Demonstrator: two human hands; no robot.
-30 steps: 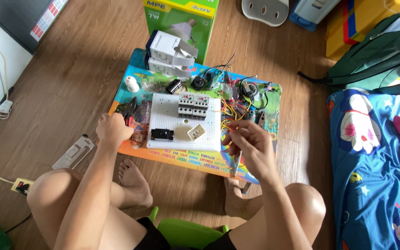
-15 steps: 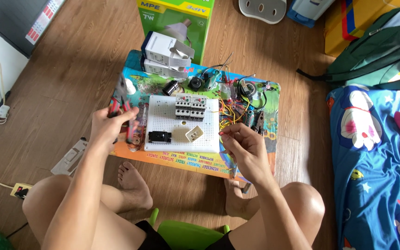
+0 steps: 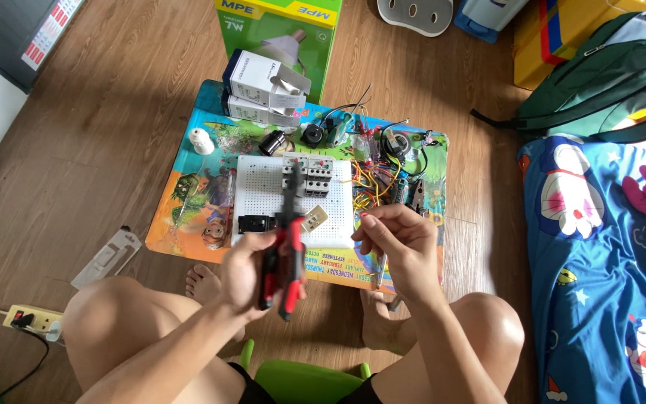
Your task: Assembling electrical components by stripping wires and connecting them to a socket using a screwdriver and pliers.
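— While the person sits over the small table (image 3: 188,224), what has the left hand (image 3: 244,273) got?

— It is wrapped shut around the red-and-black handles of a pair of pliers (image 3: 287,239). The black nose points toward twelve o'clock, up over the white pegboard (image 3: 263,191).

— And the right hand (image 3: 398,243)?

— At three o'clock from the pliers, just beside them. Its fingertips are pinched together at the nine o'clock side, but whatever sits between them is too small to make out, so I cannot tell what it holds.

— What lies on the board?

— A row of grey breakers (image 3: 308,173) at the twelve o'clock edge, partly behind the pliers' nose, a black block (image 3: 254,223) at seven o'clock and a small beige switch (image 3: 313,218) near the middle.

— Around it?

— A tangle of yellow and red wires (image 3: 371,183) at three o'clock of the board, white boxes (image 3: 259,86) and a green carton (image 3: 282,30) at twelve o'clock, and a power strip (image 3: 31,319) on the floor at eight o'clock.
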